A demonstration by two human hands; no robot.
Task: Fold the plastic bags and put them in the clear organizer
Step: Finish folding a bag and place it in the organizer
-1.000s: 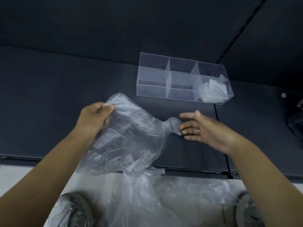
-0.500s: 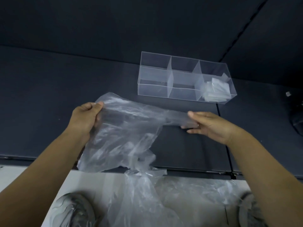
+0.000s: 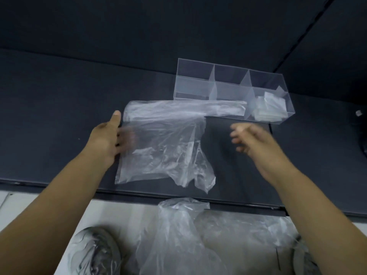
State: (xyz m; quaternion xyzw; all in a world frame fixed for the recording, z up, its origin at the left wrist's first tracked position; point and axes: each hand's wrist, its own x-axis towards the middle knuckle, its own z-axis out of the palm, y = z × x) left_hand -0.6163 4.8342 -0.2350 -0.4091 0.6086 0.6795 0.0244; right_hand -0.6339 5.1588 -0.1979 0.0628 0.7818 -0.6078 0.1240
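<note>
Bag (image 3: 164, 143) is lying flat, top edge running left-right; left hand (image 3: 107, 135) is touching its left edge, grip unclear; right hand (image 3: 250, 139) is hovering rightward, spread, empty.

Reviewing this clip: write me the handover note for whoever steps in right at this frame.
Left hand: at the left edge of the bag; fingers blurred, grip unclear.
Right hand: open, holds nothing, above the mat.
The bag lies spread on the mat, unfolded, just in front of the organizer.
Done: folded bags sit in the organizer's right-end compartment.
Left to do: fold this bag and store it; loose bags wait below the mat's near edge.
</note>
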